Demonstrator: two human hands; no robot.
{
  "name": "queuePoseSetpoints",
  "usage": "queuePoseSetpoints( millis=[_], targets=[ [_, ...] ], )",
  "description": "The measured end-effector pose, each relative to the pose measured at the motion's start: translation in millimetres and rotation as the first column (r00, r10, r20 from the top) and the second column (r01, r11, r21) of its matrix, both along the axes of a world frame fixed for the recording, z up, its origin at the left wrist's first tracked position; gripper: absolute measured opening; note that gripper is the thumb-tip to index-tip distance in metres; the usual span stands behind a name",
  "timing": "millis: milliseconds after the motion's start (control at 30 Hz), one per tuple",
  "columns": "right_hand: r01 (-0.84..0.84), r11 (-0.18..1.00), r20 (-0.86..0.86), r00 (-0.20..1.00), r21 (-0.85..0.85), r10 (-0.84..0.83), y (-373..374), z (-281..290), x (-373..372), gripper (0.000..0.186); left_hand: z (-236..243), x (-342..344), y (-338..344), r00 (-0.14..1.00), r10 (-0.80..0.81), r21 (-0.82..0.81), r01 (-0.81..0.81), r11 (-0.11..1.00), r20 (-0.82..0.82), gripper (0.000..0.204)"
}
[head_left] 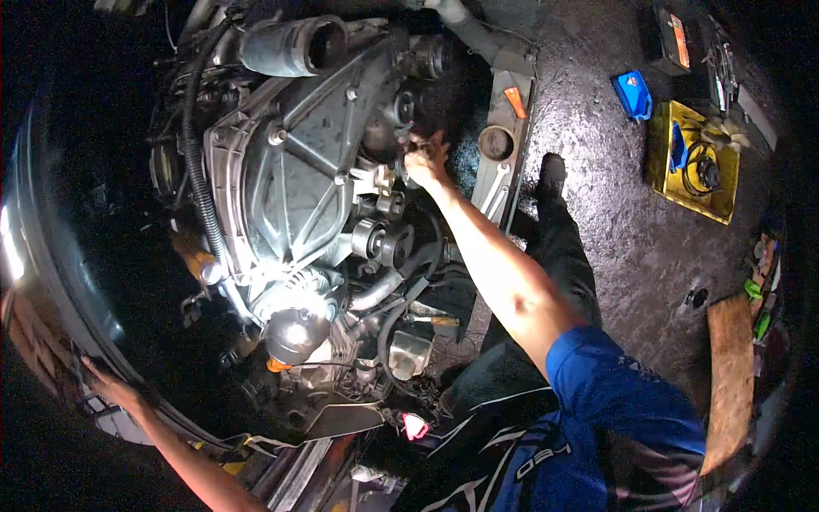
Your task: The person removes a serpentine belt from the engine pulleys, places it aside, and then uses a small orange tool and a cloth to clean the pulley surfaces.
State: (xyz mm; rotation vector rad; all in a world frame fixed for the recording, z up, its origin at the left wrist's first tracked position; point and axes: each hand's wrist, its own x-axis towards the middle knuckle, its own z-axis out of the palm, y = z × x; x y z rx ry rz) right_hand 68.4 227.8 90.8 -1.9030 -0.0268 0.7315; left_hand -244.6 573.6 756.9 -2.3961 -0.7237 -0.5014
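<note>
Right hand (429, 160): positioned at the right edge of the large grey metal engine with a ribbed cover (294, 154), among its round pulleys. Fingers bent; whether they grip a part cannot be told. Left hand (111, 386): at the near edge of the dark, glossy, curved body panel (51, 247), fingers partly extended; firm contact cannot be confirmed. Right of the engine runs a long grey metal beam (503, 72). An orange wedge-shaped piece (514, 102) lies near its far end; silver wrenches (496, 188) lie nearer the person. A yellow open box (721, 198) stands on the floor.
</note>
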Motion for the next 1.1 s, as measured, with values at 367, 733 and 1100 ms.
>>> queuePoseSetpoints(
  millis=[367, 733, 1100],
  targets=[
    [0.165, 0.958, 0.23, 0.967, -0.234, -0.11, 1, 35, 28, 0.037, -1, 10, -2, 0.962, -0.143, 0.118, 0.174, 0.978, -0.234, 0.069],
    [0.327, 0.941, 0.443, 0.859, -0.093, -0.254, -37, -67, 31, 0.036, 6, 28, 22, 0.986, -0.13, -0.033, 0.127, 0.991, -0.109, 0.07],
    [-0.219, 0.972, 0.032, 0.976, 0.084, 0.217, -47, 77, 14, 0.033, 40, -55, 12, 0.991, 0.001, -0.034, -0.006, 0.999, -0.133, 0.076]
  ],
)
